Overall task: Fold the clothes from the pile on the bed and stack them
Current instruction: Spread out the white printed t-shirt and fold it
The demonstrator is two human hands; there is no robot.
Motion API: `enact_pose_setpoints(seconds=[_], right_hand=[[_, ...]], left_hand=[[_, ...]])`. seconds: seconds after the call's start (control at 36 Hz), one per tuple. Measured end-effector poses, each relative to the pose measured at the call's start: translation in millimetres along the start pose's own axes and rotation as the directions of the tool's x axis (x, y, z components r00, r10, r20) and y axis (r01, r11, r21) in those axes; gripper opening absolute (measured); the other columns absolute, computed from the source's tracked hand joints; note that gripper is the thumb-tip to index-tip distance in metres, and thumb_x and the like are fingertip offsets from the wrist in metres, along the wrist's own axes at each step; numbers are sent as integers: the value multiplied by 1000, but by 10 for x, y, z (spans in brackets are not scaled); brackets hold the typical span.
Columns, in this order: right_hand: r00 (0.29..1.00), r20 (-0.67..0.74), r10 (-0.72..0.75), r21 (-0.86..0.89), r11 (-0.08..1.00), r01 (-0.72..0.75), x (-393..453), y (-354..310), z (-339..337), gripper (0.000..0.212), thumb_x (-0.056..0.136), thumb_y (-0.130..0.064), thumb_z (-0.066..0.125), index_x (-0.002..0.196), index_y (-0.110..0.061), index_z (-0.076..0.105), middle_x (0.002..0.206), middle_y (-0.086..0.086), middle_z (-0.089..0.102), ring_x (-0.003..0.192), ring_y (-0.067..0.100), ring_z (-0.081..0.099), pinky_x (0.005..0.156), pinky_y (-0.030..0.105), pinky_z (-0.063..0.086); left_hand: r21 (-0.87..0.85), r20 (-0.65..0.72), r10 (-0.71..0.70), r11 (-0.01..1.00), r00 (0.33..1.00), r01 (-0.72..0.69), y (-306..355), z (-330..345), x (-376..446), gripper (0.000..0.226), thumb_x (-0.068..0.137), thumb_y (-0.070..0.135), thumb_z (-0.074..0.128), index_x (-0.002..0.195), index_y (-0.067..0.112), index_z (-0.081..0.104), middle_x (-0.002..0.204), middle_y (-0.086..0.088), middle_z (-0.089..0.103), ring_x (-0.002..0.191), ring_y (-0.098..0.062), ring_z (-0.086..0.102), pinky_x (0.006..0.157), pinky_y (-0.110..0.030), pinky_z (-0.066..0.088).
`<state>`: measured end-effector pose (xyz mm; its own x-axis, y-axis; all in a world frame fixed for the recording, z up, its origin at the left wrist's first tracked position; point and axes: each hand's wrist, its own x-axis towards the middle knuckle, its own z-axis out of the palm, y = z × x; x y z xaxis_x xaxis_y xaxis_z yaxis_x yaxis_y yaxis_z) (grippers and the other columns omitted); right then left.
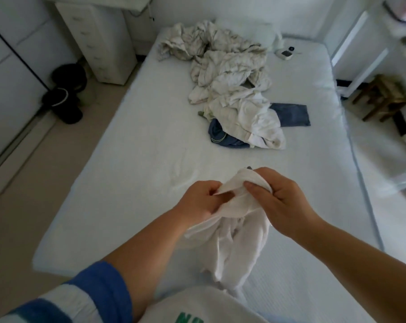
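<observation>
Both hands bunch one crumpled white cotton garment (234, 220) at 6 o'clock on the bed (132, 145), likely hunting an edge.
Left hand (201, 202) and right hand (279, 201) pinch its top with curled fingers; the rest hangs. Rumpled clothes pile (232, 89) sits at 12 o'clock, well apart.

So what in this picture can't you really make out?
Head view, the only one:
- White garment: bunched in the left hand and right hand, so what kind of garment it is cannot be told.
- Pile: its crumpled pale cloth covers the blue clothes; how many pieces it holds is unclear.
- Small device at the far end of the bed: too small to identify.
- Green lettering: cut off by the bottom edge.
</observation>
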<state>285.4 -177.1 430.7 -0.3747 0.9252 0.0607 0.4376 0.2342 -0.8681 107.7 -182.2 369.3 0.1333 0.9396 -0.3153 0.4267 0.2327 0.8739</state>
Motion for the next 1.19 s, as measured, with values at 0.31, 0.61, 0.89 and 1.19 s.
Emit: enact_pose_setpoints(seconds=[0.31,0.61,0.89,1.19], right_hand=[[994,-103,40,-737,668,-104,-32,351,-803,36,93,-16,42,123,-31,56,126,-7,54,102,22,57,73,30,41],[835,-164,525,-758,475,-447,188,780,-1097,18,82,-17,49,94,-31,52,88,-4,52,81,19,50,66,27,36],[710,16,705,659,526,-537,65,919,-775,9,90,-11,54,91,-10,63,90,5,67,80,23,64,63,36,51],[905,212,370,-342,895,-286,392,373,-1272,120,45,-59,83,144,-30,23,130,-8,39,115,15,45,96,29,36]], left_hand=[[531,-319,339,837,885,-129,362,-333,55,34,85,6,51,114,18,67,103,-4,66,94,-21,60,78,-26,44],[528,-459,381,843,803,-98,934,-492,149,35,76,21,39,93,13,69,91,-4,67,87,-27,59,68,-30,42],[6,-650,22,1000,760,-24,739,-623,140,35,78,4,42,78,27,68,85,13,62,86,-11,55,67,-21,40],[-218,-683,-130,975,718,-31,666,-909,130,35,79,6,46,56,27,64,69,8,61,68,-12,55,57,-22,42]])
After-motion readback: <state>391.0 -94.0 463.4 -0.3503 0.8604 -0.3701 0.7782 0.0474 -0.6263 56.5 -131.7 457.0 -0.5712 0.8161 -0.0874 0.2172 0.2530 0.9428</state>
